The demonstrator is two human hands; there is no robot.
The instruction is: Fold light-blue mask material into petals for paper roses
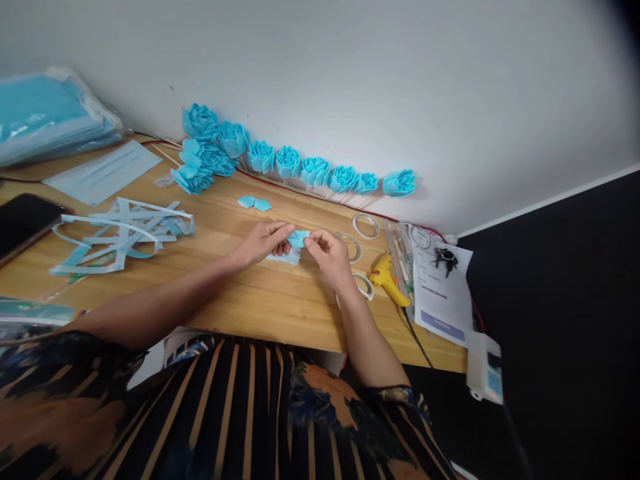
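Between both hands, just above the table, is a small folded blue fabric piece [299,239] that looks cut from a face mask. My left hand [266,241] pinches its left end between thumb and fingers. Its right end is gripped by the fingertips of my right hand [331,255]. Right below lies a small stack of pale blue pieces [290,257], partly covered by my left hand. Farther back on the table rest two folded blue petals [254,203], side by side.
A row of blue fabric flowers on sticks [315,171] leans along the wall. Tape rolls [366,227], a yellow glue gun [385,275], keys [446,259] and a power strip [485,370] are at right. Left are cut strips [120,237], a flat mask [105,172] and a phone [27,220].
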